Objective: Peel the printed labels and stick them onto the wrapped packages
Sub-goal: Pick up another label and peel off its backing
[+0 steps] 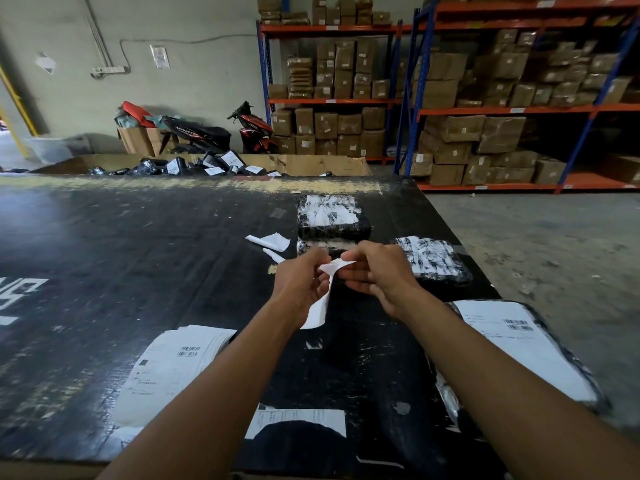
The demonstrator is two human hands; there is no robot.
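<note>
left hand (301,278) and right hand (377,275) both pinching thin curled white label (320,310), glossy black film-wrapped package (332,216), flat paper label stack (173,368) on scuffed black table (138,254), print unreadable

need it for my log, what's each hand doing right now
Left hand: closed, pinching the white label.
Right hand: closed, pinching the upper end of the same label.

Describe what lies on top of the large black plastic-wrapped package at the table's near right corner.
On the black plastic-wrapped package a white printed paper label with barcodes covers most of the top. The right forearm hides its near left part, so anything there cannot be seen.
</note>
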